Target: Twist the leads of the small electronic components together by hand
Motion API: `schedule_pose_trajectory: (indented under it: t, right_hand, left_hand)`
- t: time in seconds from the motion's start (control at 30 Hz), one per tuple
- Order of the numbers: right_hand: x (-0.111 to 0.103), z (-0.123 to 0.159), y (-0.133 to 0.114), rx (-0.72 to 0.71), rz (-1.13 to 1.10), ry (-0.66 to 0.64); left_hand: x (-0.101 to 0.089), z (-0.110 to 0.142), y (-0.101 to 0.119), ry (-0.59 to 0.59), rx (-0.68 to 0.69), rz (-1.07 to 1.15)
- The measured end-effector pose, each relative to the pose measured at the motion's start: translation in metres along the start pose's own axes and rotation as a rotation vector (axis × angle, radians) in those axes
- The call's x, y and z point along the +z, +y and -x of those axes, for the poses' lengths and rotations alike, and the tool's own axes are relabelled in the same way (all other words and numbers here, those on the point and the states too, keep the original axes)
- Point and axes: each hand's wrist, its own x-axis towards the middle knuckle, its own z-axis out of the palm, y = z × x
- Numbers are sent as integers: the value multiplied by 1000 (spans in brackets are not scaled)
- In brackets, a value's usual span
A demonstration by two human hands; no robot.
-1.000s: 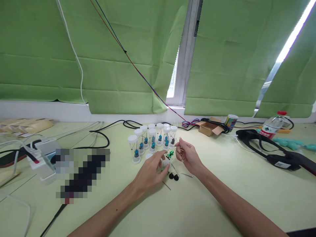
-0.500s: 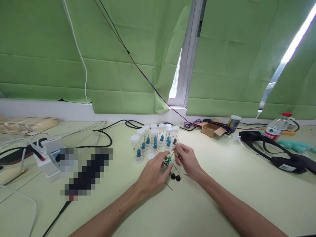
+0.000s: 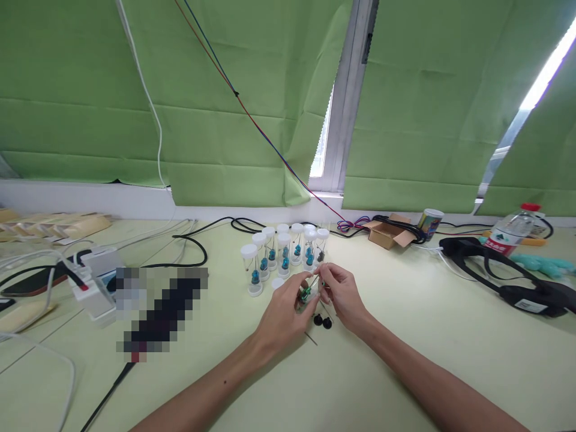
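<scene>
My left hand [image 3: 288, 303] is curled around a small green part [image 3: 305, 294], with something clear or whitish beside it that my fingers partly hide. Close on its right, my right hand [image 3: 338, 291] pinches a thin rod [image 3: 315, 279] that slants down to the green part. Just below the fingers, small black round pieces [image 3: 322, 321] lie on the table. A loose thin rod [image 3: 311, 339] rests near my left wrist. Behind my hands stand several clear tubes [image 3: 254, 279] with white caps, most with blue pieces and thin stems inside. A white cap [image 3: 278, 282] lies by my left knuckles.
Left on the table [image 3: 180, 384] are a white power strip [image 3: 96, 300], cables and a blurred dark object [image 3: 164, 312]. Toward the right stand an open cardboard box [image 3: 387, 234], a can [image 3: 431, 224], a black headset [image 3: 504, 276] and a red-capped bottle [image 3: 513, 231].
The view has shifted slightly. My left hand has turned a little around the green part, and the clear or whitish piece shows more. My right hand still pinches the rod close by.
</scene>
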Motion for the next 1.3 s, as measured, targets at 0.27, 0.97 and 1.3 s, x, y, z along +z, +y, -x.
schedule_pose_trajectory:
  t: [0.27,0.97,1.3]
  right_hand:
    - [2,0,0,-27,26,51]
    - [0,0,0,-58,21,88]
    - [0,0,-2,-58,35,75]
  left_hand:
    - [0,0,1,5,29,-16]
    - [4,-2,6,23,9,-18]
    - [2,-1,6,1,-9,5]
